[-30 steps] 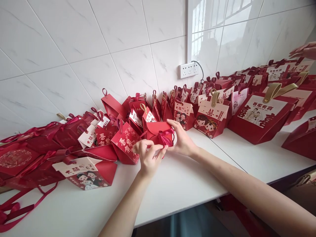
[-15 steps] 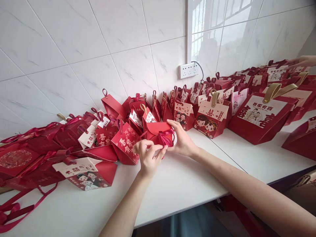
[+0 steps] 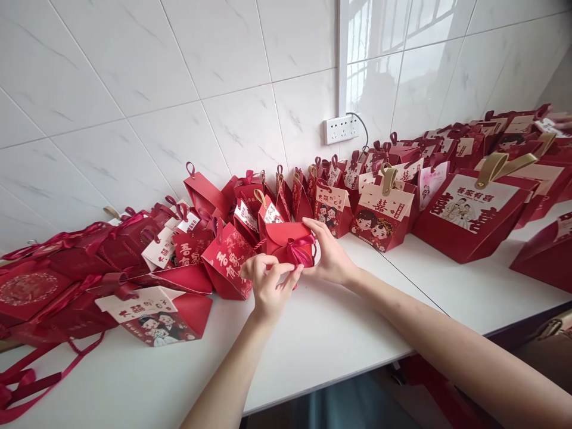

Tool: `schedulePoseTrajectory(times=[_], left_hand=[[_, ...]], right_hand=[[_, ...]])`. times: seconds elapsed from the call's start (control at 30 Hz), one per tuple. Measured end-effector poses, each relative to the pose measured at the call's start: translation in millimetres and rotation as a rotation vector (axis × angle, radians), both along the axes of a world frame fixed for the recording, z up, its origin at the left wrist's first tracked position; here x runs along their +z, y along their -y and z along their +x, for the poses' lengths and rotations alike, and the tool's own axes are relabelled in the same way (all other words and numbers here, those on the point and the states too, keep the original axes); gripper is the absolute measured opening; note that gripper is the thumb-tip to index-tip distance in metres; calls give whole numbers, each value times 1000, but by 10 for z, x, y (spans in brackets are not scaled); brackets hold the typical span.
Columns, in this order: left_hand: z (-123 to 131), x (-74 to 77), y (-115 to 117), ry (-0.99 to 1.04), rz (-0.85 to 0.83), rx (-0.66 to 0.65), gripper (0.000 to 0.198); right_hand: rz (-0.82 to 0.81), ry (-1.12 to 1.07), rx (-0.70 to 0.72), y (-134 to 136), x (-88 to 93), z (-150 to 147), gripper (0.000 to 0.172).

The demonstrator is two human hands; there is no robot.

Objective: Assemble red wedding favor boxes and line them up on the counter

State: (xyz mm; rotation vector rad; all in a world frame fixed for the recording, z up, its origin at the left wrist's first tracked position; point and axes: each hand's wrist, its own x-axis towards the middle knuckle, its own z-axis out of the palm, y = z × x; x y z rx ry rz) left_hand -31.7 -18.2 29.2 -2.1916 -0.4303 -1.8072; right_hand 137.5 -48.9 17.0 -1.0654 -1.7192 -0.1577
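A small red gift box point(image 3: 282, 233) with a curved flap is held in front of me, just above the white table. Across its front is a magenta ribbon bow point(image 3: 302, 250). My right hand point(image 3: 329, 255) grips the box along its right side, fingers at the top corner and thumb underneath. At the lower front, my left hand point(image 3: 270, 282) pinches the ribbon between thumb and fingertips. Just left of the box stands a red gift box with white lettering point(image 3: 229, 262).
Red gift boxes line the wall on both sides, including a cartoon-couple box point(image 3: 166, 316) at left and a large box point(image 3: 473, 214) at right. Ribbon point(image 3: 49, 381) trails at the table's left. A power strip point(image 3: 341, 129) is on the wall. Another person's hand point(image 3: 562, 121) shows far right.
My hands and the box stay almost still. At the far right, the other person's hand has shifted toward the edge, and the boxes there sit differently.
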Motion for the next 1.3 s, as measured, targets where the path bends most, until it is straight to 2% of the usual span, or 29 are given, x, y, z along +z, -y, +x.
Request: schedulePoseTrajectory(times=[1.3], left_hand=[[-2,13,5,-18,5,-30,18]], right_hand=[[19,19,-19,-6,-13,-5,92]])
